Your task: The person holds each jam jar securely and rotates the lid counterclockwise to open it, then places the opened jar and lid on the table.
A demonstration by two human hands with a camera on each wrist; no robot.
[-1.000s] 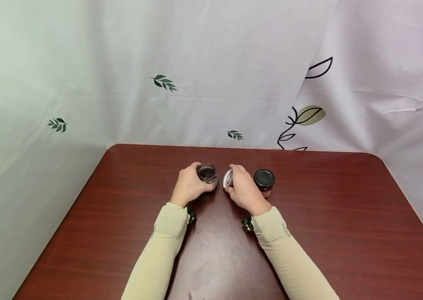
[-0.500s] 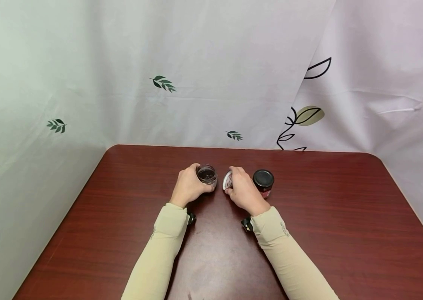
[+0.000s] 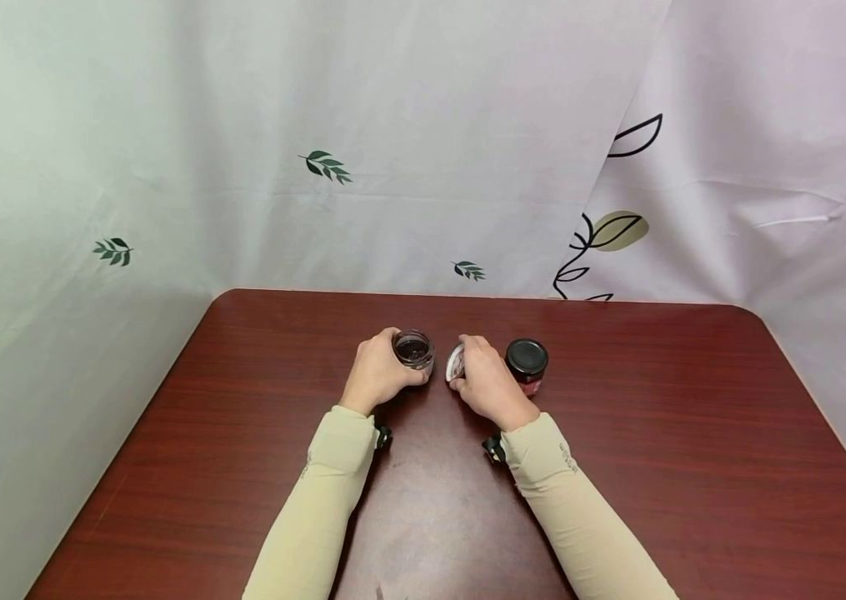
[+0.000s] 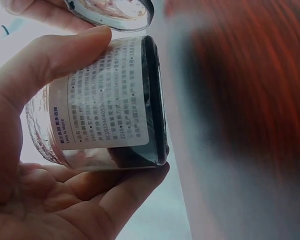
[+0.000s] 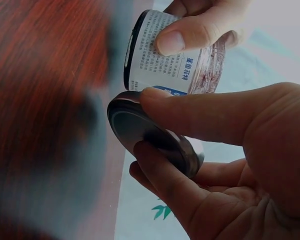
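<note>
Across a gap: uncapped jar point(image 4: 102, 100) and lid point(image 5: 142, 127)

On my remote view, the left hand point(image 3: 380, 372) grasped the jar, axis upright. Just to its right, apart, the right hand point(image 3: 492, 377) pinched the lid nearly on edge, inner face toward the jar. I judged this tilt decisive. A capped jar point(image 3: 527, 358) stood beside the right hand.

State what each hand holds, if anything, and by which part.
The left hand grips the open jar round its side, partly over the label; the right hand holds the loose lid by its rim.
</note>
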